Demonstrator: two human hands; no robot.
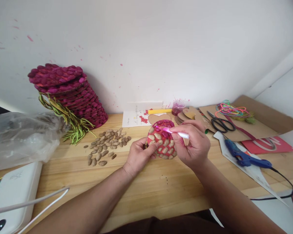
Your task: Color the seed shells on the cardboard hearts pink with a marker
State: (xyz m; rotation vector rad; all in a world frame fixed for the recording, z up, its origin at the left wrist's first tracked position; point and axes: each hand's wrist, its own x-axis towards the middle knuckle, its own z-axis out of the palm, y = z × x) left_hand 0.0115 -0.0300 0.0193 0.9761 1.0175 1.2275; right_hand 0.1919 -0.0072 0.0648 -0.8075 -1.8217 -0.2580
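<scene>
My left hand (140, 154) grips the left edge of a red disc covered in peanuts (164, 150), thumb on its face. The peanuts along the top of the disc are wet magenta; those lower down are plain tan. Between the thumb and fingers of my right hand (194, 143) is a white-handled paintbrush (183, 135), its pink tip touching the peanuts near the top. Behind the disc stands a clear cup of magenta paint (177, 107). Loose peanuts (104, 146) lie on the table left of my left hand.
A leaning stack of magenta peanut-covered discs (70, 94) with green tassels (76, 130) stands at left. A plastic bag (21, 139) and white power bank (17, 191) are nearby. Scissors (223, 124), a blue glue gun (246, 159) and cardboard (271, 112) lie at right.
</scene>
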